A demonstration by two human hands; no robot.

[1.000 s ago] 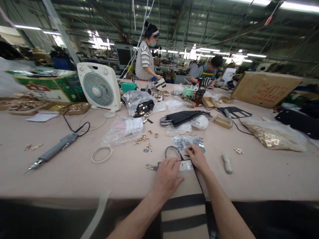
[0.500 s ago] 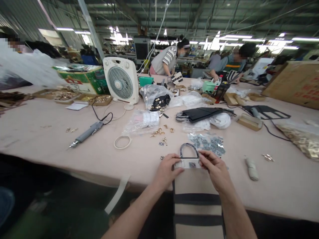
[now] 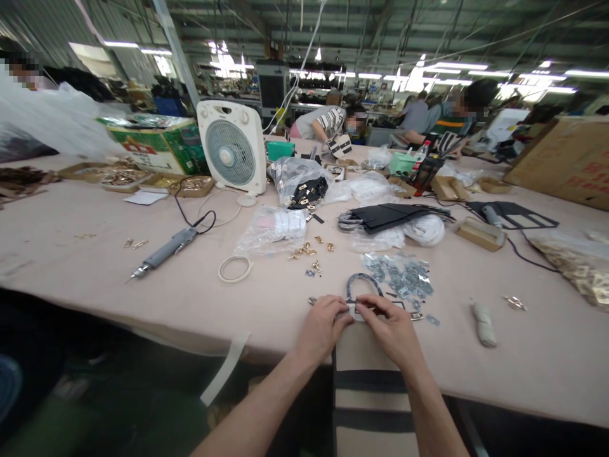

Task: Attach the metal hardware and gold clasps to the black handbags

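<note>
A beige bag panel (image 3: 366, 355) with dark stripes hangs over the table's front edge, its curved handle (image 3: 364, 277) upright at the top. My left hand (image 3: 323, 324) is closed on the panel's top left corner, thumb in front. My right hand (image 3: 390, 327) is closed too, its fingertips pinching at the white strip (image 3: 354, 311) below the handle, close to the left fingertips. Whether a small part is between the right fingers is hidden. A metal clasp piece (image 3: 416, 315) lies just right of my right hand. Thin metal plates (image 3: 404, 276) are scattered beyond the handle.
Gold-coloured fittings (image 3: 304, 251), a tape roll (image 3: 235, 270) and a corded electric screwdriver (image 3: 166, 252) lie to the left. A fan (image 3: 231, 149) stands behind. Black straps (image 3: 394, 218) lie ahead, a rolled cloth-like bundle (image 3: 484, 325) to the right. Co-workers (image 3: 323, 122) bend over the far side.
My right hand has moved left from the panel's top right corner to the middle of the white strip, now covering the small square plate there. My left hand stays at the left corner.
</note>
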